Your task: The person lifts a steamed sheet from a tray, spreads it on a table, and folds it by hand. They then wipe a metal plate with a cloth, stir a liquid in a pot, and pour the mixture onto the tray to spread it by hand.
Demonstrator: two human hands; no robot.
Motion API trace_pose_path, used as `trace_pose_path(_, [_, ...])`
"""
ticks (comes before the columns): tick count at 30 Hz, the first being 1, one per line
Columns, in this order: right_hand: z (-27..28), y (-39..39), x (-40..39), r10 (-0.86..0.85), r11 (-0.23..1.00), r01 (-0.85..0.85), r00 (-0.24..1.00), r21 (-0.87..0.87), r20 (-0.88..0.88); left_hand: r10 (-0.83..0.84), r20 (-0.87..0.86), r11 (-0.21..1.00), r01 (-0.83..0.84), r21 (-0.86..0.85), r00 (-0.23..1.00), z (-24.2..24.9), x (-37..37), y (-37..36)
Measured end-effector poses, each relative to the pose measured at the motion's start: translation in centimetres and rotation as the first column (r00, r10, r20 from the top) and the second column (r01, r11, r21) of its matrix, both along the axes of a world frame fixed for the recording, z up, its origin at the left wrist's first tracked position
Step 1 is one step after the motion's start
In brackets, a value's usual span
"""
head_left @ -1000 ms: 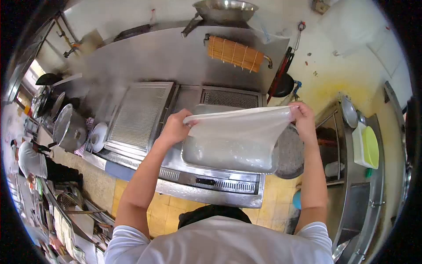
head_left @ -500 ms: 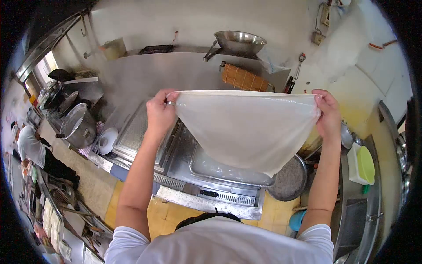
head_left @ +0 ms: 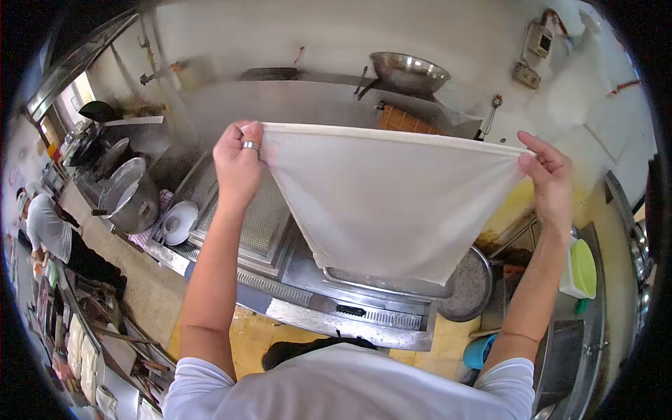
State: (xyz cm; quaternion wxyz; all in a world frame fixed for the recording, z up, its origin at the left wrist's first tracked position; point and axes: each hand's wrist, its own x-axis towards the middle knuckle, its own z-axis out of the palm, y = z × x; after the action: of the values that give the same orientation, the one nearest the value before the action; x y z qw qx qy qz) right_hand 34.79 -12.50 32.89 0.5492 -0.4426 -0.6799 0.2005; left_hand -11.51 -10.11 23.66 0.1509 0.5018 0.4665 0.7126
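My left hand (head_left: 241, 159) pinches the upper left corner of a wet white cloth (head_left: 392, 196), a ring on one finger. The upper right corner is in my right hand (head_left: 547, 175), gripped between thumb and fingers. Held up by these corners, the cloth has a nearly straight top edge and hangs down narrowing toward the bottom. Behind its lower end is a shallow metal tray (head_left: 364, 280) on the steel counter, mostly hidden. A perforated metal plate (head_left: 255, 220) lies on the counter near my left forearm.
A round dark pan (head_left: 470, 287) stands right of the tray. On the back ledge rests a metal wok (head_left: 409, 72), with a bamboo mat (head_left: 407, 120) below. A tall pot (head_left: 131, 196) and white plates (head_left: 180, 222) are at left. Another person (head_left: 50, 227) bends over a table.
My hands have moved farther apart and slightly up, stretching the cloth's top edge wider. The cloth now hangs farther over the tray, covering more of it. The view has shifted a little.
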Motion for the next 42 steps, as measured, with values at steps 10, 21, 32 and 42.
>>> trace_pose_path(10, [0.3, -2.7, -19.8, -0.254, 0.967, 0.243, 0.943, 0.075, 0.214, -0.219, -0.030, 0.956, 0.221, 0.193, 0.975, 1.3, -21.1, -1.0])
trace_pose_path(21, [-3.7, -2.4, -42.5, -0.364, 0.931, 0.364, 0.912, 0.034, 0.189, 0.127, -0.164, 0.976, -0.095, 0.194, 0.978, 0.2, -41.3, 1.4])
trace_pose_path(32, [-4.2, -3.9, -52.1, -0.296, 0.946, 0.318, 0.928, -0.068, 0.224, 0.289, -0.229, 0.941, -0.233, 0.245, 0.929, -0.7, -50.6, 2.8])
trace_pose_path(42, [-5.3, -5.6, -54.2, -0.298, 0.935, 0.335, 0.919, -0.113, 0.258, 0.240, -0.209, 0.942, -0.175, 0.286, 0.948, -2.1, -53.0, 1.8])
